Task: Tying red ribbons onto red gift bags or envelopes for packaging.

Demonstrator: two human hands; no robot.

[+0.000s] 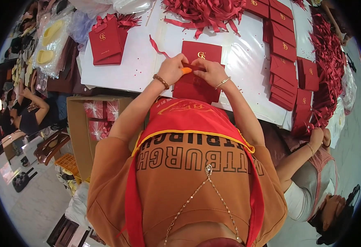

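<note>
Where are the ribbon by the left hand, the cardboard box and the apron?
Ribbon (158, 50): head view, middle of its strip.
Box (77, 136): head view, its left side.
Apron (188, 123): head view, red bib.

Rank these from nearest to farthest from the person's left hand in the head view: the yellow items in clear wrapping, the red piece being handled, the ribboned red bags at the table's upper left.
From the left hand:
1. Red piece, directly at the hands.
2. Ribboned red bags, to its left.
3. Yellow items, far left.
</note>
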